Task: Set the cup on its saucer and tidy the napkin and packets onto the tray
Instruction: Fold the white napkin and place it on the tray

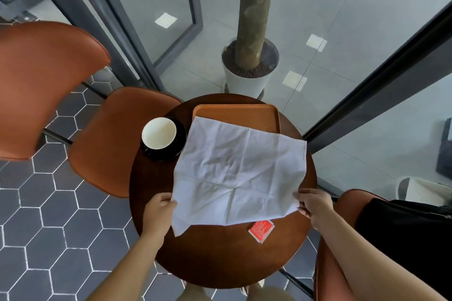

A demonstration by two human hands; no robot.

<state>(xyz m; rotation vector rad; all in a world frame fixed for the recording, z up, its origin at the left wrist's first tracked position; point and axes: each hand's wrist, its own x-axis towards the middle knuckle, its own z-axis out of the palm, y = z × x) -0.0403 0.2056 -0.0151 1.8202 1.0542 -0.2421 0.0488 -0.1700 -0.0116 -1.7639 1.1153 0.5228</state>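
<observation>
A white cloth napkin (238, 171) is spread open above the round dark wooden table (220, 256). My left hand (159, 210) pinches its near left edge and my right hand (313, 203) pinches its near right edge. The far part of the napkin covers the front of the orange tray (237, 111) at the back of the table. A white cup (159, 133) stands on a black saucer (179, 146) left of the tray. One red packet (261, 230) lies on the table just below the napkin's near edge. Anything under the napkin is hidden.
An orange chair (107, 139) stands left of the table, another orange seat (327, 264) at the right. A white planter with a tree trunk (249, 73) sits behind the table by glass walls. Dark hexagon floor tiles lie at the left.
</observation>
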